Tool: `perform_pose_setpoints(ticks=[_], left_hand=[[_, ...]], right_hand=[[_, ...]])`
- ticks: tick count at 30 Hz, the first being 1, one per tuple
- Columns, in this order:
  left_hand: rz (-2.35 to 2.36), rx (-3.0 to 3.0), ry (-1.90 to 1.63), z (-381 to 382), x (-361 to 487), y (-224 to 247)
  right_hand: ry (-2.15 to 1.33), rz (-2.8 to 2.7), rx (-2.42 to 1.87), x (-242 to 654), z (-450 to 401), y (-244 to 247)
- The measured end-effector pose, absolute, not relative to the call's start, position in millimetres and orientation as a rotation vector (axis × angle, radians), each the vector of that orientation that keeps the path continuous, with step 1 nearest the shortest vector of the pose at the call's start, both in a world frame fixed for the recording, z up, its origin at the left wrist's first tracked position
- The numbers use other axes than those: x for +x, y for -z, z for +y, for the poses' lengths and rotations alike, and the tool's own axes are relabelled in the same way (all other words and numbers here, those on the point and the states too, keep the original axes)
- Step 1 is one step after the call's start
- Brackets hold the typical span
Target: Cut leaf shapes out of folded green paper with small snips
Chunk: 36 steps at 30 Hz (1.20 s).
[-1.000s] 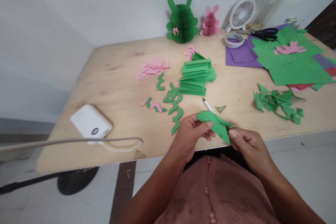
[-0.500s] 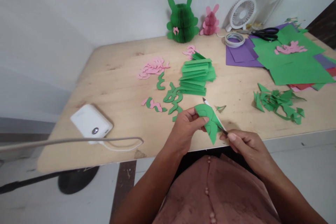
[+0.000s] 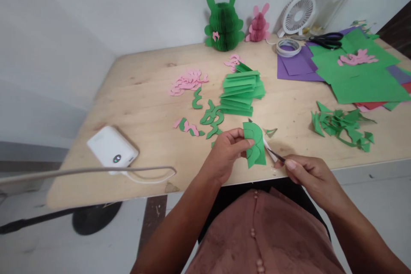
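Near the table's front edge, my left hand (image 3: pixel 228 153) pinches a green paper piece (image 3: pixel 256 147) with curved lines drawn on it. My right hand (image 3: pixel 306 174) is closed round a dark, thin-bladed tool (image 3: pixel 276 156), apparently small scissors, whose handles are hidden by the fingers. Its tip points left, just right of the paper and apart from it. A white pen (image 3: pixel 269 150) lies on the table behind the paper, partly hidden. Green wavy cut-outs (image 3: pixel 212 115) lie beyond my left hand, beside folded green strips (image 3: pixel 239 92).
Green scraps (image 3: pixel 345 126) lie at the right. Green sheets (image 3: pixel 369 83), black scissors (image 3: pixel 327 40), tape rolls (image 3: pixel 288 48) and a fan (image 3: pixel 298 15) are at the back right. Green (image 3: pixel 224 25) and pink (image 3: pixel 257 28) paper rabbits stand behind. A white power bank (image 3: pixel 112 147) sits left.
The green paper has turned in my left hand and sits slightly higher. My right hand has moved a little right, and the tool's tip has come away from the paper.
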<state>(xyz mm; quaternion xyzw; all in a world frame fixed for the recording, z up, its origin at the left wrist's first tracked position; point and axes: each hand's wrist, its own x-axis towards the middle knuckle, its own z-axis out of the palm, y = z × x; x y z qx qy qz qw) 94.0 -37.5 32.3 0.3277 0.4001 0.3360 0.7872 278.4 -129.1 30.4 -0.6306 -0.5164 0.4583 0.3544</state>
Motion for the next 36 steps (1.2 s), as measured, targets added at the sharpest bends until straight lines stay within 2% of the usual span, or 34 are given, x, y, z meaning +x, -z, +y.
perform_pose_setpoints(ticks=[8,21,36], left_hand=[[0.834,0.782,-0.708,-34,91,-36],[0.77,1.053,-0.373,-18,87,-43],[0.675,1.128,-0.248,-6,89,-37]], right_hand=[[-1.177,-1.438,-1.681,285,-121,-35],[-1.321,-1.526,-1.65,292,-117,-31],[-1.443,-1.529,-1.606,293,-111,-30]])
